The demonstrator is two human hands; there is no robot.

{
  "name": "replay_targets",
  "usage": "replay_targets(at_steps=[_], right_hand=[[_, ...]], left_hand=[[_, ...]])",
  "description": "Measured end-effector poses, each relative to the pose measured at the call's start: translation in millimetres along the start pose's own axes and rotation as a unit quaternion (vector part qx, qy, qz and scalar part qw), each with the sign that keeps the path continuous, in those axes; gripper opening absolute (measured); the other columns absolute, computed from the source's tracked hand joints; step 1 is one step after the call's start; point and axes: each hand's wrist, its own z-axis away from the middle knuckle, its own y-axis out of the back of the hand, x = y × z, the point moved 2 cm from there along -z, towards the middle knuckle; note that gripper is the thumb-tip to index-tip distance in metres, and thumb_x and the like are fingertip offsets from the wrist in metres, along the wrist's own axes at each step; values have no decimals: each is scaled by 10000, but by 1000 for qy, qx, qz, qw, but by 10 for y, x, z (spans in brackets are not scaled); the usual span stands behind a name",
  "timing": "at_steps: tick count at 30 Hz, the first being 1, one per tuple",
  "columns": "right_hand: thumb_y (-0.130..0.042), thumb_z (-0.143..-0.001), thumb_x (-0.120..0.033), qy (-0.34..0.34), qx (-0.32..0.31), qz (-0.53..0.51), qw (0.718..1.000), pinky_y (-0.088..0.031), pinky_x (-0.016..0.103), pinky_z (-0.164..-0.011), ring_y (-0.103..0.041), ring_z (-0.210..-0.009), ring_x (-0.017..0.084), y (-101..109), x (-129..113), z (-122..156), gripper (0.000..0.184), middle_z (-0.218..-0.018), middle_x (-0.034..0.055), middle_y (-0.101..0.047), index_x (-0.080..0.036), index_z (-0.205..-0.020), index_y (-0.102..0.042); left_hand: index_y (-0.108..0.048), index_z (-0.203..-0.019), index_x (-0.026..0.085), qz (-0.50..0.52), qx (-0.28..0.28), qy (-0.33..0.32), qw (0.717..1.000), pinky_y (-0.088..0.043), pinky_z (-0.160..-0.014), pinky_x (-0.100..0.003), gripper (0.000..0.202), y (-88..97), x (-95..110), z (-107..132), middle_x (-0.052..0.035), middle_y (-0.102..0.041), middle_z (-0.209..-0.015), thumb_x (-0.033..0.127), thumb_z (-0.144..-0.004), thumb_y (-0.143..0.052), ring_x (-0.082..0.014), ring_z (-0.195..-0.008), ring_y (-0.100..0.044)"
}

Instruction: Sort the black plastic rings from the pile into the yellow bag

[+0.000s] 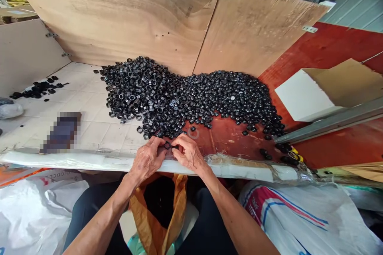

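Note:
My left hand point(149, 157) pinches a black plastic ring point(167, 145) between thumb and fingers at the table's front edge. Close beside it, my right hand point(188, 152) grips a small black plastic part point(175, 147), mostly covered by the fingers. The two pieces are near each other with a slight gap. Beyond my hands lies a heap of black rings point(140, 87) on the left, which runs into a heap of smaller black round parts point(233, 91) on the right. A clear ring point(194, 133) and a single black part point(193, 128) lie just past my right hand.
Plywood boards point(134, 16) wall off the back. A blurred dark rectangle point(62, 129) and scattered black bits point(38, 89) lie at left. An open carton point(311, 91) and a metal bar point(335, 121) stand right. An orange-brown sack point(146, 215) gapes between my knees.

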Motion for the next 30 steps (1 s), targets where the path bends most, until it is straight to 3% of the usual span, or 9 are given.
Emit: replay_targets(at_steps=[3,7,14,18,21,24,27,30], right_hand=[[-629,-870,-140,-21,23,-15,999,-442,256,-573,-532,-625,127,2,10,-5,75,-879,16,-605,-212,-858,-647],[-651,-885,-191,-40,42,-29,998,-436,262,-546,-512,-591,125,14,21,-12,52,-887,23,-650,-217,-843,-633],[-692,-926,-241,-43,23,-101,994,-535,318,-782,-679,-857,189,83,-37,-38,138,-976,50,-722,-217,-795,-656],[-714,-899,-224,-46,5,-111,993,-533,343,-854,-701,-900,200,76,-55,-44,132,-974,47,-737,-216,-772,-679],[-708,-899,-265,-73,6,-136,988,-548,322,-810,-694,-877,195,62,-17,-38,130,-962,47,-729,-215,-786,-666],[-723,-875,-349,-142,39,-186,971,-577,303,-740,-682,-799,188,58,77,-27,153,-913,37,-709,-219,-857,-644],[-738,-836,-394,-187,77,-191,961,-589,301,-700,-675,-750,184,64,145,-22,214,-884,28,-688,-220,-876,-620],[-721,-843,-380,-182,75,-149,969,-579,298,-704,-674,-760,179,63,132,-30,192,-910,27,-687,-217,-877,-627]], left_hand=[[-656,-1194,249,-21,9,17,1000,-588,-753,-285,262,-35,-7,-22,-26,-696,-1035,257,-938,-708,-185,-826,-733],[-684,-1192,262,-60,-18,7,998,-584,-739,-289,212,-81,21,-38,-39,-686,-1056,278,-980,-671,-200,-839,-745],[-650,-1103,226,-12,22,-3,1000,-585,-774,-310,149,-42,38,25,-43,-768,-1009,208,-955,-658,-220,-872,-771],[-652,-1045,244,4,4,-2,1000,-583,-773,-312,92,-37,22,37,-10,-779,-921,202,-964,-638,-209,-818,-768],[-628,-1233,256,2,-19,3,1000,-596,-801,-313,298,-54,0,23,-29,-770,-1062,233,-943,-695,-213,-894,-773],[-590,-1364,265,-9,-38,-12,999,-606,-872,-336,485,-82,-16,1,-64,-728,-1188,273,-911,-762,-237,-1003,-763],[-606,-1367,258,-17,-38,-14,999,-604,-922,-361,488,-106,-25,-25,-68,-729,-1144,281,-910,-775,-251,-1014,-759],[-650,-1315,256,-20,-46,-1,999,-603,-928,-362,398,-124,-16,-57,-59,-740,-1107,263,-929,-748,-250,-1022,-758]])
